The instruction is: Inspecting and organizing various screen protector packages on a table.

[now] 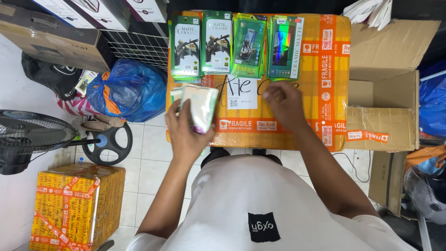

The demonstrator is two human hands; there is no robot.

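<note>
My left hand point(186, 130) grips a stack of flat packets point(200, 106) with pale backs, held upright over the near left part of a taped yellow carton point(325, 93). My right hand point(284, 103) hovers palm down over the carton's middle, fingers curled, just below the rightmost pile; whether it holds anything is hidden. Along the carton's far edge lie several piles of green flat packets point(217, 42), side by side, the rightmost one point(282, 46) with a shiny rainbow front. A white label point(241, 93) is stuck on the carton between my hands.
An open brown cardboard box point(385, 107) stands right of the carton. On the tiled floor at left are a blue plastic bag point(127, 88), a black floor fan point(28, 137) and a smaller taped yellow carton point(76, 204). Boxes are stacked at the far left.
</note>
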